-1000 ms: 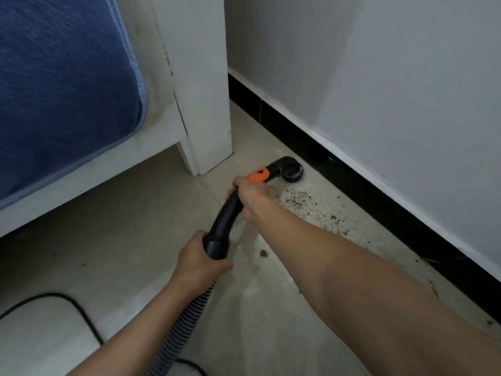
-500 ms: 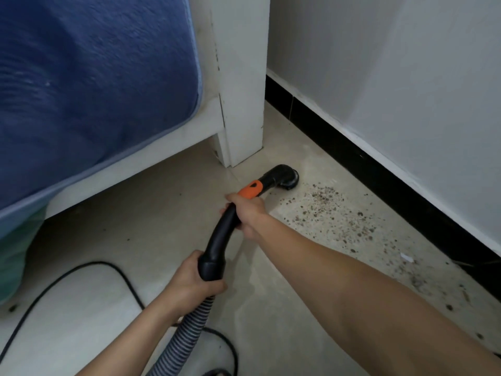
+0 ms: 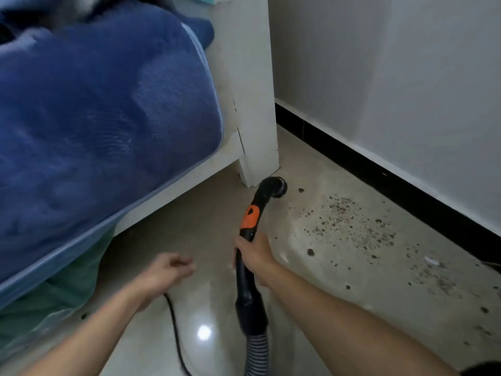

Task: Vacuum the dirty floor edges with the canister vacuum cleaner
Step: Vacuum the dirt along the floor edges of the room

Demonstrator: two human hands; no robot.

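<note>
The right hand [image 3: 254, 257] is wrapped tight round the vacuum wand [image 3: 250, 313], arm stretched forward, its brush head [image 3: 274, 187] just beside the bed leg [image 3: 257, 147]. The left hand [image 3: 169, 270] hovers loosely curled (holding nothing). Grit [image 3: 344, 215] lies along the floor's skirting edge.

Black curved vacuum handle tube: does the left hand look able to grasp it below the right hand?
Probably yes: the left hand is empty beside the black curved vacuum handle tube; the stretch below the right hand is bare.
</note>
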